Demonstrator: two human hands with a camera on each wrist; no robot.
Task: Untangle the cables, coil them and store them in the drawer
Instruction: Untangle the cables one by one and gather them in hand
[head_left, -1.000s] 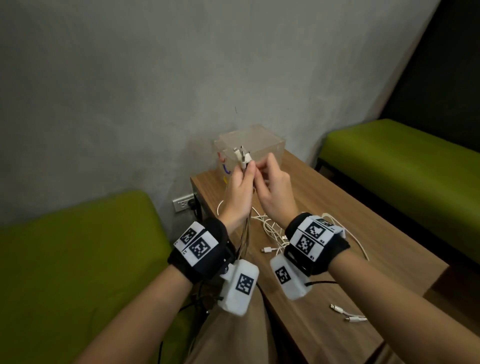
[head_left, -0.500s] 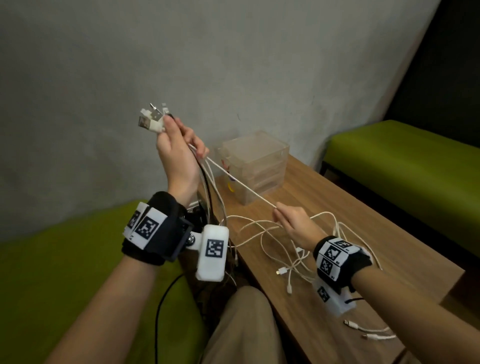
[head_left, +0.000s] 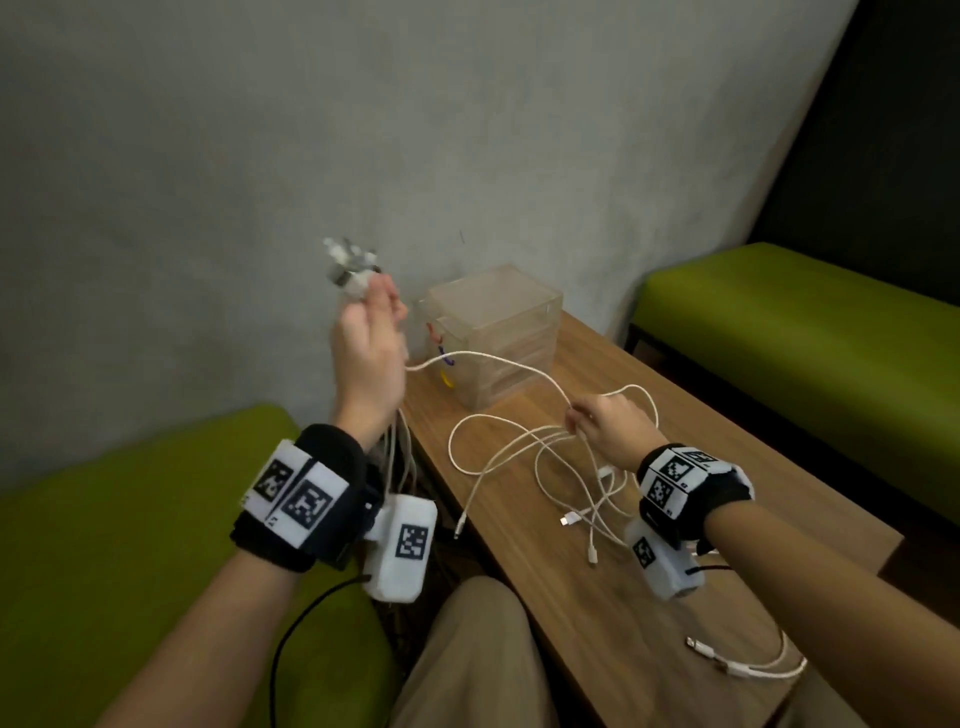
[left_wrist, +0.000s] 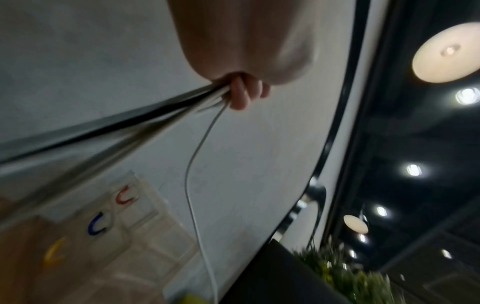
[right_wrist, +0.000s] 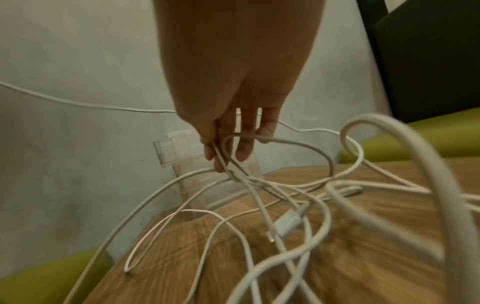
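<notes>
Nearest you, at 5 o'clock on the wood table (head_left: 597, 613), a loose white cable (head_left: 748, 667) lies by itself w/ its plugs on the top.

Next out, your right hand (head_left: 610, 427) is low over the table at about 2 o'clock. Its thumb and fingers (right_wrist: 221, 162) pinch a few white strands of the tangled cables (head_left: 524, 452); the other fingers hang loose. The tangle loops on the table just under and in front of that hand, w/ small plugs lying toward you.

Your left hand (head_left: 369, 358) is up high at 11 o'clock, off the table edge. It's closed tight round a bunch of cable ends; white plugs (head_left: 349, 267) stick out the top, blurry. More strands, one black, hang down from the fist. One white strand sags across from this hand to your right hand.

Farthest, at 12 o'clock by the grey wall, stands the clear drawer box (head_left: 496, 332) w/ red, blue & yellow handles. Can't tell if any drawer is open.
</notes>
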